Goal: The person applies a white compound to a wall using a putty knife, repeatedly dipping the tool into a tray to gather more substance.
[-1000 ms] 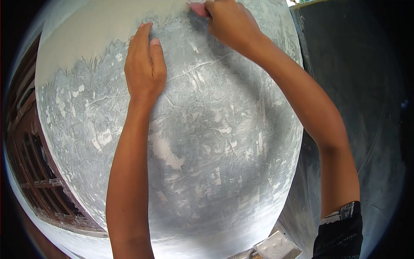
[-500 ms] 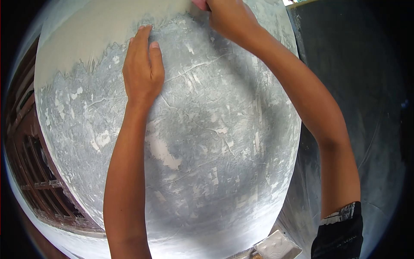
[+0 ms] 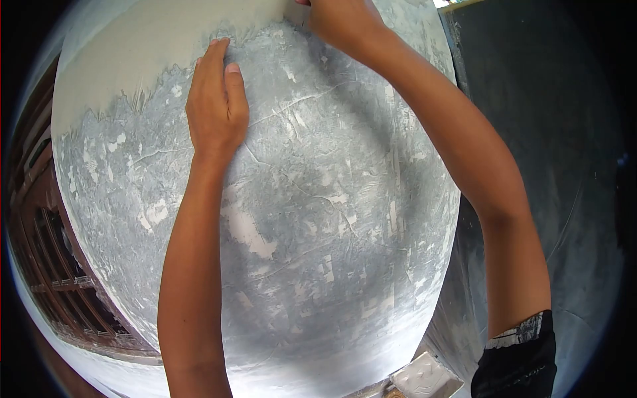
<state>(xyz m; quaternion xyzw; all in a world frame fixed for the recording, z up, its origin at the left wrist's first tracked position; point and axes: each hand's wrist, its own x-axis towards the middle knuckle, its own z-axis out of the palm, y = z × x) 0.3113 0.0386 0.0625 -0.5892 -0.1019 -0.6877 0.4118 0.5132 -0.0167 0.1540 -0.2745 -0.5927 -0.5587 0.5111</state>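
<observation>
My left hand (image 3: 215,99) lies flat against the wall (image 3: 298,199), fingers together and stretched upward, thumb a little apart, holding nothing. Its fingertips reach the ragged lower edge of a smooth cream coat (image 3: 146,50). Below that coat the wall is rough grey with white patches and fine raised lines. Up at the top edge, my right hand (image 3: 342,23) is bent and closed around a pink object (image 3: 303,2). Only a sliver of the pink shows, so I cannot tell what it is.
A brown framed window with bars (image 3: 73,285) is at the left. Along the right side stands a dark panel (image 3: 544,132). At the bottom right is an open container (image 3: 424,378) holding whitish paste.
My right hand and forearm have shifted slightly left and up, and less of the pink object shows. My left hand stays nearly in place on the wall.
</observation>
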